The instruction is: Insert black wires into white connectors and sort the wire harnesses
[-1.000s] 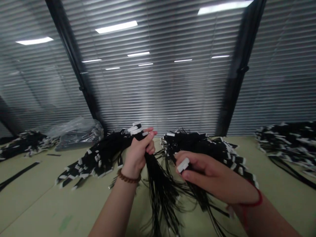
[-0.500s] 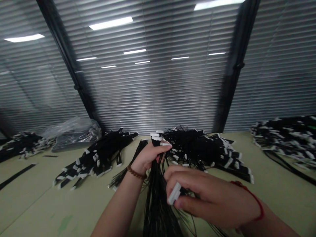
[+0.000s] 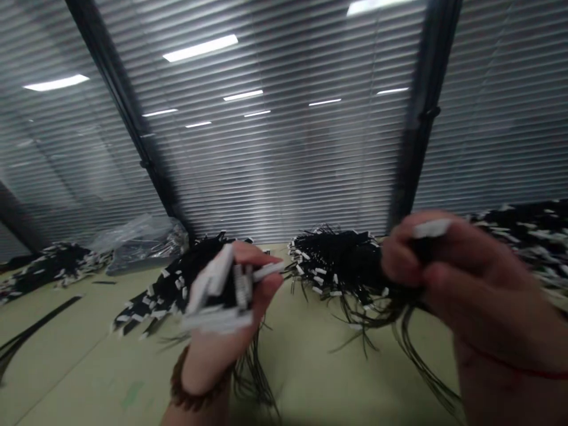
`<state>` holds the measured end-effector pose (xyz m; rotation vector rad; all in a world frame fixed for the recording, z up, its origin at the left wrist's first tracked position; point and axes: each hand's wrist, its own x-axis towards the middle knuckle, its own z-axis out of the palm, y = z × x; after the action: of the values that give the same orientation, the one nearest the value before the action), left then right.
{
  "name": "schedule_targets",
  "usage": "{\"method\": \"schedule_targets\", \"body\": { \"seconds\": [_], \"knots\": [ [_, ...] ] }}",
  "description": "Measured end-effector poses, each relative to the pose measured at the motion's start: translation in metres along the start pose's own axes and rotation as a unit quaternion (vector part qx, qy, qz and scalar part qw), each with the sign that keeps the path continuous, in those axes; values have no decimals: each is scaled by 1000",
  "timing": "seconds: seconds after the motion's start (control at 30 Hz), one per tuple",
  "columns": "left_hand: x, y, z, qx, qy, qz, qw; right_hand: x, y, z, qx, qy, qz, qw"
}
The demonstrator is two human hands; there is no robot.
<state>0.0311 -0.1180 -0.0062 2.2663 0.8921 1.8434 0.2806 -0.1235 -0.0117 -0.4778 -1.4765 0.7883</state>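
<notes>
My left hand (image 3: 248, 307) is closed around a bundle of black cables with white connectors (image 3: 217, 319). The connector ends fan out over the wrist side, blurred, and thin black wires (image 3: 255, 367) hang below. Off to the right, my right hand (image 3: 470, 278) pinches a black cable by its white connector (image 3: 432, 228) between thumb and fingers. Loose black wires (image 3: 421, 355) trail down beneath that hand. Between the two hands lies a pile of black cables (image 3: 341, 260) with small white ends on the table, its right part hidden by my right hand.
More cable piles lie at the left (image 3: 155, 302), far left (image 3: 48, 266) and far right (image 3: 528, 231). A clear plastic bag (image 3: 146, 242) rests behind the left piles. Black strips (image 3: 39, 331) lie on the green table (image 3: 80, 373). Windows with blinds (image 3: 284, 148) stand behind.
My hands have moved apart. The left hand has turned and come closer with its bundle, connectors now toward me. The right hand has risen and gone right with its white connector.
</notes>
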Motion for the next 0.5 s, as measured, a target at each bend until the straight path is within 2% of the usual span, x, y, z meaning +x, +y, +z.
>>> {"method": "schedule_targets", "body": {
  "seconds": [0.1,0.2,0.3,0.4,0.43,0.5],
  "knots": [
    [5,2,27,-96,-31,-97,990,-1,20,45,-22,-118,44,992],
    [6,3,40,-221,-32,-147,964,0,35,66,-82,-115,32,989],
    [3,-5,44,-303,-78,-190,931,5,36,58,-125,-81,11,989],
    [-2,-14,48,-369,-110,-236,892,9,31,40,-110,-52,4,993],
    [-3,-15,49,-372,-108,-231,892,9,30,38,-102,-47,3,994],
    [-4,-14,54,-328,-94,-189,921,6,31,40,-102,-58,-12,993]
  ]
}}
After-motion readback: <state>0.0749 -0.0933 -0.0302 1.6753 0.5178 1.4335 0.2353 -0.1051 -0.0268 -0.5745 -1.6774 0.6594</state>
